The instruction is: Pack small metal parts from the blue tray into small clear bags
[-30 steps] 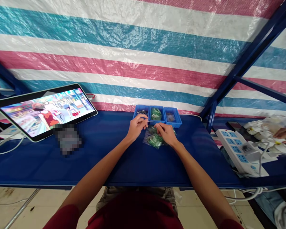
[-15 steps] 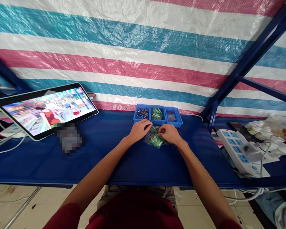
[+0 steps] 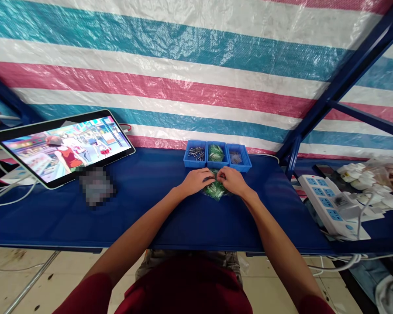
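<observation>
A clear plastic bag (image 3: 216, 190) with green and small pale pieces lies on the blue table in front of me. My left hand (image 3: 197, 181) is at its upper left part, fingers bent and closed on the plastic. From the other side, my right hand (image 3: 232, 179) pinches the bag near its top. The fingertips of both hands nearly meet, and what lies between them is too small to make out. Just behind stand three blue bins: the left bin (image 3: 195, 163) holds metal screws, the middle bin (image 3: 217, 165) green and pale pieces, the right bin (image 3: 240, 167) small clear pieces.
On the left a tablet (image 3: 68, 146) leans with a cartoon on its screen, a blurred-out object (image 3: 97, 186) before it. A white power strip (image 3: 330, 207) with white plugs (image 3: 368, 185) lies at the right. Behind the table (image 3: 134, 218) hangs a striped plastic sheet (image 3: 183, 65).
My hands have come closer together over the bag. The left hand moved right and a little toward me, and the bag looks more gathered.
</observation>
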`<state>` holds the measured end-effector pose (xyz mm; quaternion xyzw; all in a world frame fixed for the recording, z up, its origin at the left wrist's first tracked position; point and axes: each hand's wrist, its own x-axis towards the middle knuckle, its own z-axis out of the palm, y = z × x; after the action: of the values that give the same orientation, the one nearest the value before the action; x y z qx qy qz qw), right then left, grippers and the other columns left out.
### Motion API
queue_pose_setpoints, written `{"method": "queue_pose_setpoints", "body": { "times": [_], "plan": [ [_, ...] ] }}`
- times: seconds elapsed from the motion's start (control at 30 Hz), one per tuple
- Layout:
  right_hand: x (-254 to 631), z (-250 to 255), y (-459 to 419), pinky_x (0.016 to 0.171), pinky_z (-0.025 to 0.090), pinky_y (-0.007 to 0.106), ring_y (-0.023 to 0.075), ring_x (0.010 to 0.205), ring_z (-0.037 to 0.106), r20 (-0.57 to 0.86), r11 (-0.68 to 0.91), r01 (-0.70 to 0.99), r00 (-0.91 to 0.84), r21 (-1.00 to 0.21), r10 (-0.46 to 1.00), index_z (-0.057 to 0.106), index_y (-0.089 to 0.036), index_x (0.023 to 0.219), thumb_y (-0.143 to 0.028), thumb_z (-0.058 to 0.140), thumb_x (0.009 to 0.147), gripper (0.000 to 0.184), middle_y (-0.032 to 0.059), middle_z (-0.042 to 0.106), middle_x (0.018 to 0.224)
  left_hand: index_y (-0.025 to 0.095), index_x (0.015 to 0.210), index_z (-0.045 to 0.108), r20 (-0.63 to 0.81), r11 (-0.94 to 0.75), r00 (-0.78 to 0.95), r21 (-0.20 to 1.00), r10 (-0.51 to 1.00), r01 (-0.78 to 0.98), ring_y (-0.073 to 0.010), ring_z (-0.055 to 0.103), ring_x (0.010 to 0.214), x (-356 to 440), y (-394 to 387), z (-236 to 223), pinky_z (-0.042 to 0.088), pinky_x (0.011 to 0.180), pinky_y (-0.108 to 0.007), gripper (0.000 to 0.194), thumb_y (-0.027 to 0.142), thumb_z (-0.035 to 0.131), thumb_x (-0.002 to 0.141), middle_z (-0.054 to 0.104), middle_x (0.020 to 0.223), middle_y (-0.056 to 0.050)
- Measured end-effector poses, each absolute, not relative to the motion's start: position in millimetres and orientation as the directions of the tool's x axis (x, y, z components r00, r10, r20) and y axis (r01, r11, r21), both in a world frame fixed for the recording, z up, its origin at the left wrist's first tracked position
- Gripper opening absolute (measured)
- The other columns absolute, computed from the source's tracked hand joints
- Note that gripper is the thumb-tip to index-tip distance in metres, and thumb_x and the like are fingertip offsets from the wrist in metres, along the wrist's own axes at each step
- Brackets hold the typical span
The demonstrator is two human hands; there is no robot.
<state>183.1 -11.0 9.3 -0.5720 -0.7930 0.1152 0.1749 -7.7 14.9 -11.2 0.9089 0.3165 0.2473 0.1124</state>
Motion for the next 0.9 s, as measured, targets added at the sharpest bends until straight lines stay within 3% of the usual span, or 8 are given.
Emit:
{"method": "queue_pose_setpoints", "body": {
  "times": [0.47, 0.7, 0.9],
  "plan": [
    [178, 6, -11, 0.064, 0.040, 0.027, 0.0160, 0.067, 0.054, 0.530, 0.538, 0.629, -0.226, -0.562, 0.818, 0.064, -0.020, 0.082, -0.026, 0.055, 0.089, 0.014, 0.0026, 0.061, 0.074, 0.017, 0.092, 0.065, 0.492, -0.693, 0.488, 0.516, 0.721, 0.504, -0.0166, 0.062, 0.079, -12, 15, -2, 0.044, 0.072, -0.026, 0.029, 0.033, 0.042, 0.096, 0.068, 0.086, -0.005],
    [174, 6, -13, 0.063, 0.041, 0.027, 0.0154, 0.062, 0.054, 0.535, 0.509, 0.597, -0.153, -0.621, 0.831, 0.060, -0.019, 0.068, -0.038, 0.046, 0.094, 0.035, 0.0024, 0.060, 0.065, 0.015, 0.081, 0.068, 0.504, -0.595, 0.329, 0.745, 0.798, 0.302, -0.0135, 0.057, 0.063, -7, 9, 3, 0.042, 0.058, -0.023, 0.031, 0.044, 0.057, 0.087, 0.067, 0.073, -0.003],
    [172, 8, -16, 0.062, 0.045, 0.027, 0.0157, 0.063, 0.057, 0.522, 0.501, 0.498, -0.110, -0.707, 0.846, 0.065, -0.018, 0.087, -0.043, 0.052, 0.089, 0.028, 0.0045, 0.066, 0.077, 0.014, 0.068, 0.065, 0.444, -0.514, 0.322, 0.839, 0.836, 0.179, -0.0135, 0.056, 0.061, -10, 11, 6, 0.043, 0.059, -0.024, 0.039, 0.047, 0.055, 0.087, 0.063, 0.064, -0.003]
  ]
}}
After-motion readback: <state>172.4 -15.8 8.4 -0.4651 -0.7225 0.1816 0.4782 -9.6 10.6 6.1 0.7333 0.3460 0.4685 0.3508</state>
